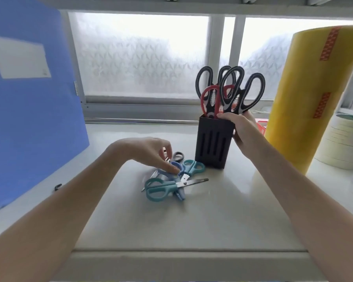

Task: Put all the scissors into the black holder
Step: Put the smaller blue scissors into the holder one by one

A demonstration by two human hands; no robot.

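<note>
The left hand is down on the loose pile of small scissors on the tabletop, its grip pinching the handle loop of the blue scissors between thumb and fingertips. The right hand is wrapped around the upper right side of the black holder, its grip pressed against the wall with the thumb at the rim, steadying it.

To do this step well, I'd say the blue pair needs lifting straight up and clear, because it lies tangled with the others: a teal pair crosses in front of it with its blades partly spread, a second teal pair sits just beside the holder's base, and a grey-handled pair pokes out behind the fingers. Dragging it sideways would likely pull the neighbours along. Then it should be turned blades down and fed into a free gap, while the right hand keeps the holder from tipping.

The holder is a tall, dark, slotted box standing upright near the window sill, right of centre. It already carries several large scissors, handles up: black-and-grey ones fanned out, and a red-handled pair in front. The top looks crowded, so room is best sought along the near left edge
</note>
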